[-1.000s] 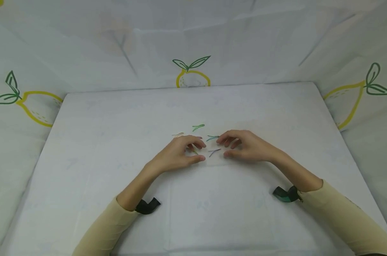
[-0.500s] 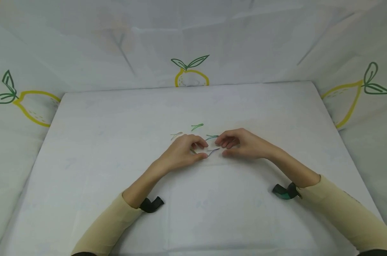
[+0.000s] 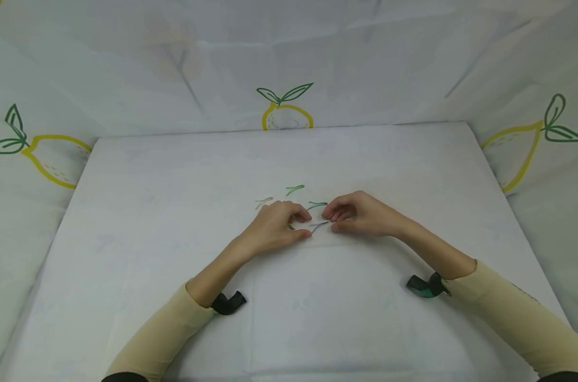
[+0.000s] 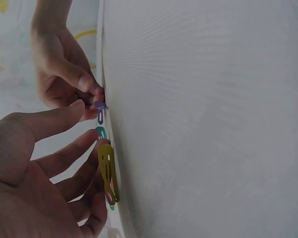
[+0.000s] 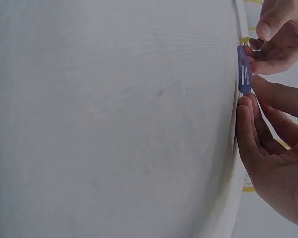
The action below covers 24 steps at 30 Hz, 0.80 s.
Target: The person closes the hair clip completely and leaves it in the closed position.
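Note:
Several snap hair clips lie on the white-covered table. My right hand (image 3: 362,215) has its thumb and fingertips at the right end of a purple hair clip (image 5: 245,72), pinching it low over the cloth. On the other side, my left hand (image 3: 274,227) holds nothing; its thumb and fingers are spread apart, with the thumb tip near the purple clip's left end. A yellow hair clip (image 4: 107,168) stands beside the left fingers and is mostly hidden by them in the head view. Just beyond the right fingertips is a teal hair clip (image 3: 316,205).
Farther back lies a green hair clip (image 3: 295,189), and a beige hair clip (image 3: 264,202) sits behind the left hand. White cloth walls with lemon drawings (image 3: 287,116) enclose the table (image 3: 174,175) at the back and sides.
The left hand has shifted right, its thumb now close to the purple clip and more of the yellow clip covered. The right fingers and thumb have closed in on the purple clip's right end.

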Available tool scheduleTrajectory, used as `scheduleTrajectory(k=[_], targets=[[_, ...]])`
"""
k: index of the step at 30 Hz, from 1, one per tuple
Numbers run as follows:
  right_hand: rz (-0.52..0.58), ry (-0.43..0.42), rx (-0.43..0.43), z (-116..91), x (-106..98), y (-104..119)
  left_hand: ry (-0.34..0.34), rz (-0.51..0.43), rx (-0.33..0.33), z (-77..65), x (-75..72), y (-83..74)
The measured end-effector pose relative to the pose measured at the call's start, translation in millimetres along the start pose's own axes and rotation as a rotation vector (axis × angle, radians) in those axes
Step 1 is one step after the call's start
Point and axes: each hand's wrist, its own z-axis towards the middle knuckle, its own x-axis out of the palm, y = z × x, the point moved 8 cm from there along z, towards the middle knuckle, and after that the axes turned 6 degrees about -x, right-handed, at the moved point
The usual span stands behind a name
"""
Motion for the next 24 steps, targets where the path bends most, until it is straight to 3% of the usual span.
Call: scheduleTrajectory(k=[24], targets=[[-0.142, -0.077, -0.008, 5.7, 3.7, 6.4, 0.001, 0.126, -0.024, 8.0, 5.0, -10.5]])
